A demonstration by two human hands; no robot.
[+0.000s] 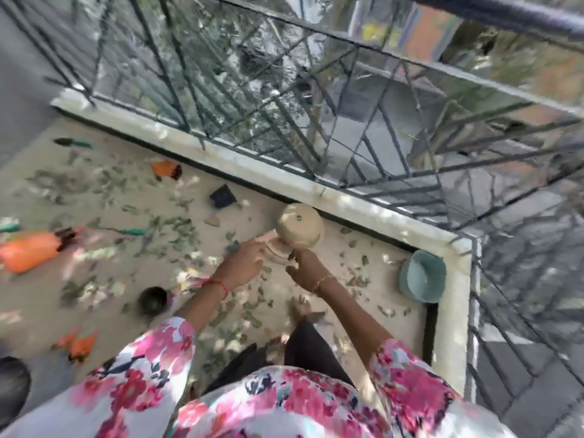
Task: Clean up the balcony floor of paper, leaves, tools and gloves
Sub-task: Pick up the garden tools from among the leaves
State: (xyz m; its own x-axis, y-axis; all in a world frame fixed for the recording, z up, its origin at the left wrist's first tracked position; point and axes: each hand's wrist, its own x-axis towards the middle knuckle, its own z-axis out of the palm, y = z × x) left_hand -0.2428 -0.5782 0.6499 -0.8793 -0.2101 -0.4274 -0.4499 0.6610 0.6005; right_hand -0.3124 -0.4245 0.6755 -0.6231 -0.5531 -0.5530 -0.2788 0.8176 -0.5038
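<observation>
Balcony clean-up: a person's left hand (246, 260) and right hand (303, 268) held a beige pot (300, 227) above the balcony floor (373, 248), near the railing (284, 159). The right fingers curled at its lower edge; blur hid how the left fingers lay. A loose hold could drop and crack the pot. Leaves (177, 226), an orange glove (166, 169) and a trowel (72, 142) lay uncollected, with a spray bottle (31, 251), black pot (152, 300) and teal pot (422, 276) underfoot.

I see a matt dark metal railing (505, 14); below it, a smooth beige pot (300, 229), dull dry leaves (177, 222), a floral cloth sleeve (151, 358).
</observation>
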